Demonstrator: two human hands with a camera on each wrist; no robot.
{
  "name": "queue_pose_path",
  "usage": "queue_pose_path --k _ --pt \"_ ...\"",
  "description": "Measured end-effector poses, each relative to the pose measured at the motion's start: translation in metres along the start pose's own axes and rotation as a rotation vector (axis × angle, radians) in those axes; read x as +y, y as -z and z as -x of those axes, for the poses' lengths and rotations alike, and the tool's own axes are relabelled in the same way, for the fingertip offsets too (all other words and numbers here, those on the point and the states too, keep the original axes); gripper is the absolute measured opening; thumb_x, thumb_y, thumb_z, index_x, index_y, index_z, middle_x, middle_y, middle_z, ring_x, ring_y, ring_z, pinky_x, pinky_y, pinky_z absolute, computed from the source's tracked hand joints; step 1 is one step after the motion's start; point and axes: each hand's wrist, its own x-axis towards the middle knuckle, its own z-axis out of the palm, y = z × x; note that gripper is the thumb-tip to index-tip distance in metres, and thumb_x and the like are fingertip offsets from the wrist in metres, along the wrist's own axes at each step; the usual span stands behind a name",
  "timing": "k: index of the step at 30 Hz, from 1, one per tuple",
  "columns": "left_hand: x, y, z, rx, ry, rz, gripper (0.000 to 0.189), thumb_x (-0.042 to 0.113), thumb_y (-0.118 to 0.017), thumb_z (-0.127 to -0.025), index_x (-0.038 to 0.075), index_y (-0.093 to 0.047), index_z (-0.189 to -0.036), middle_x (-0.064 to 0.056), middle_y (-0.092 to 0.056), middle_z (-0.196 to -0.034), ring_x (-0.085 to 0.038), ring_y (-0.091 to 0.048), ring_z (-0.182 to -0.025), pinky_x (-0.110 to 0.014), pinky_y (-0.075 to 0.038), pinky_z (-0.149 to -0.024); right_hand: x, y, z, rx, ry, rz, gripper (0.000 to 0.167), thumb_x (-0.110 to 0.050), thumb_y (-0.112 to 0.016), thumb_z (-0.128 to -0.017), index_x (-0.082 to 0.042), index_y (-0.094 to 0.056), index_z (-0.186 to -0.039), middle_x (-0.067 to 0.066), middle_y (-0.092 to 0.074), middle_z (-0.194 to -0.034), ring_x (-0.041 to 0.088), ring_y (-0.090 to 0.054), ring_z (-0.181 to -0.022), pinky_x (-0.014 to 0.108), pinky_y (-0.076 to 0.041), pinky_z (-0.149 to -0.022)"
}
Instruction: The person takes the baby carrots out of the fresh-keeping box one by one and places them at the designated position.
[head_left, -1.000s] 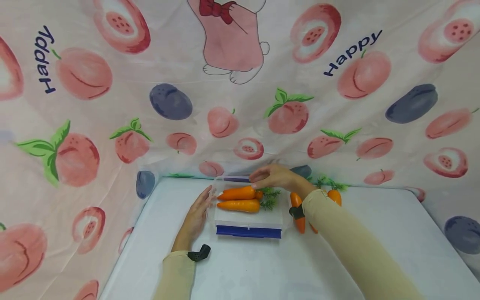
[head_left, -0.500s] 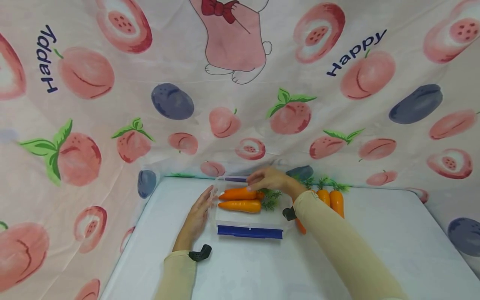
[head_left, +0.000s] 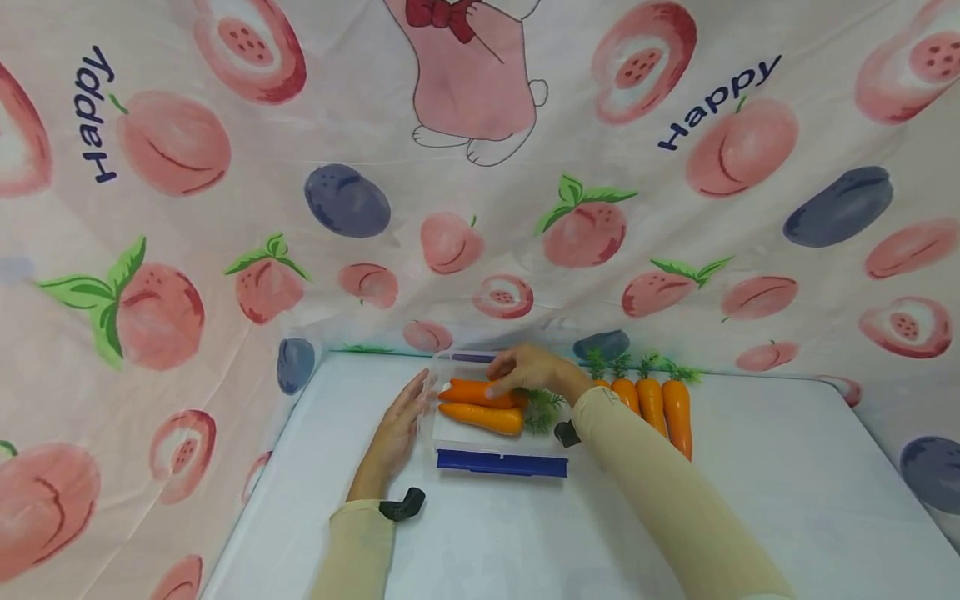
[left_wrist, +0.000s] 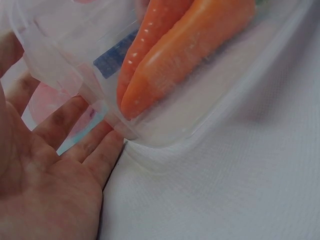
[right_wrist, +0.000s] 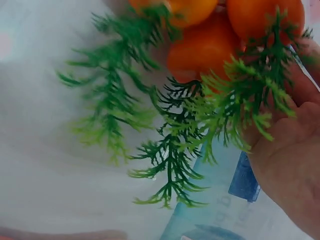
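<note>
A clear plastic food box (head_left: pixel 424 427) holds toy carrots with feathery green tops. My left hand (head_left: pixel 392 432) lies along the box's left end; in the left wrist view its straight fingers (left_wrist: pixel 60 120) touch the clear wall. My right hand (head_left: pixel 531 368) reaches in from the back right, thumb in front of the rear carrot (head_left: pixel 471 392) and fingers behind it, gripping it near its thick end. In front lies another carrot (head_left: pixel 482 418), slightly slanted. The right wrist view shows a third carrot (right_wrist: pixel 202 52) lower down between the upper two, green leaves (right_wrist: pixel 112 95) spreading from their ends.
Several more carrots (head_left: pixel 677 417) lie in a row right of the box, partly behind the right sleeve (head_left: pixel 660 492). A blue latch flap (head_left: pixel 501 463) sticks out at the box's front. The white table (head_left: pixel 480 542) ends at a fruit-print cloth (head_left: pixel 360 325) behind.
My right hand has come slightly forward and down onto the rear carrot. The front carrot has turned, its thick end shifting forward. More of the right-hand row shows. The left hand stays.
</note>
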Motion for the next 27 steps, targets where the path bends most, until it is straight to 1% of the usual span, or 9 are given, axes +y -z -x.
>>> queue_pose_path --k 3,4,6,9,12,15,21,27 --pt "-0.0002 -0.0001 -0.0003 -0.002 -0.003 -0.011 0.053 0.039 -0.051 -0.107 0.031 -0.039 -0.158 0.001 -0.029 -0.168 -0.027 -0.034 -0.153 -0.046 -0.013 -0.13 0.0009 -0.002 -0.0016 -0.023 -0.01 0.011 0.056 -0.03 -0.087 -0.082 -0.009 -0.069 -0.13 0.004 -0.07 -0.131 0.023 -0.061 -0.126 0.043 -0.048 -0.112" --pt "-0.0001 -0.0002 -0.0005 0.003 0.005 -0.015 0.053 0.04 -0.051 -0.106 0.032 -0.04 -0.157 0.003 -0.029 -0.168 -0.025 -0.035 -0.152 -0.045 -0.013 -0.13 0.0007 -0.0022 -0.0016 -0.028 -0.015 0.012 0.055 -0.029 -0.087 -0.081 -0.009 -0.069 -0.13 0.004 -0.069 -0.131 0.023 -0.061 -0.125 0.043 -0.048 -0.112" --pt "-0.0001 -0.0001 -0.0008 0.003 0.002 -0.015 0.053 0.041 -0.051 -0.106 0.032 -0.039 -0.158 0.001 -0.026 -0.169 -0.027 -0.034 -0.153 -0.047 -0.011 -0.13 -0.0002 -0.0023 -0.0011 -0.038 -0.023 0.023 0.054 -0.027 -0.088 -0.08 -0.01 -0.07 -0.129 0.006 -0.069 -0.131 0.023 -0.061 -0.123 0.044 -0.049 -0.111" --pt "0.0 -0.0001 -0.0008 0.009 0.001 -0.01 0.053 0.041 -0.052 -0.106 0.032 -0.04 -0.157 0.0 -0.025 -0.17 -0.028 -0.033 -0.153 -0.049 -0.008 -0.131 -0.0001 -0.0023 0.0 -0.045 -0.033 0.048 0.051 -0.028 -0.089 -0.079 -0.013 -0.072 -0.125 0.005 -0.069 -0.128 0.022 -0.062 -0.118 0.044 -0.05 -0.109" --pt "-0.0002 -0.0002 -0.0005 0.018 0.011 -0.013 0.052 0.041 -0.053 -0.106 0.034 -0.042 -0.156 0.002 -0.026 -0.169 -0.026 -0.031 -0.154 -0.048 -0.008 -0.131 0.0014 -0.003 0.0011 -0.047 -0.039 0.059 0.047 -0.031 -0.089 -0.079 -0.016 -0.074 -0.121 0.003 -0.071 -0.122 0.021 -0.063 -0.113 0.044 -0.051 -0.107" --pt "0.0001 -0.0001 -0.0009 0.02 0.015 -0.019 0.051 0.04 -0.052 -0.106 0.035 -0.042 -0.156 0.004 -0.026 -0.169 -0.025 -0.028 -0.155 -0.047 -0.009 -0.131 0.002 -0.0037 0.0013 -0.059 -0.034 0.058 0.044 -0.032 -0.089 -0.079 -0.017 -0.075 -0.118 0.001 -0.072 -0.117 0.019 -0.064 -0.109 0.042 -0.053 -0.105" --pt "0.0005 -0.0002 0.0001 0.005 0.0 -0.005 0.053 0.038 -0.052 -0.106 0.031 -0.039 -0.158 0.0 -0.023 -0.17 -0.029 -0.025 -0.156 -0.049 -0.009 -0.13 0.0028 -0.0046 0.0002 -0.084 -0.018 0.056 0.039 -0.031 -0.088 -0.08 -0.016 -0.077 -0.114 -0.001 -0.073 -0.107 0.017 -0.065 -0.099 0.036 -0.056 -0.096" --pt "-0.0003 0.0001 -0.0001 -0.004 -0.012 0.002 0.055 0.04 -0.052 -0.106 0.03 -0.037 -0.158 -0.002 -0.022 -0.171 -0.03 -0.023 -0.156 -0.05 -0.01 -0.13 0.0027 -0.0049 0.001 -0.1 -0.001 0.017 0.035 -0.026 -0.087 -0.081 -0.013 -0.077 -0.112 -0.001 -0.075 -0.102 0.016 -0.067 -0.094 0.033 -0.058 -0.09"
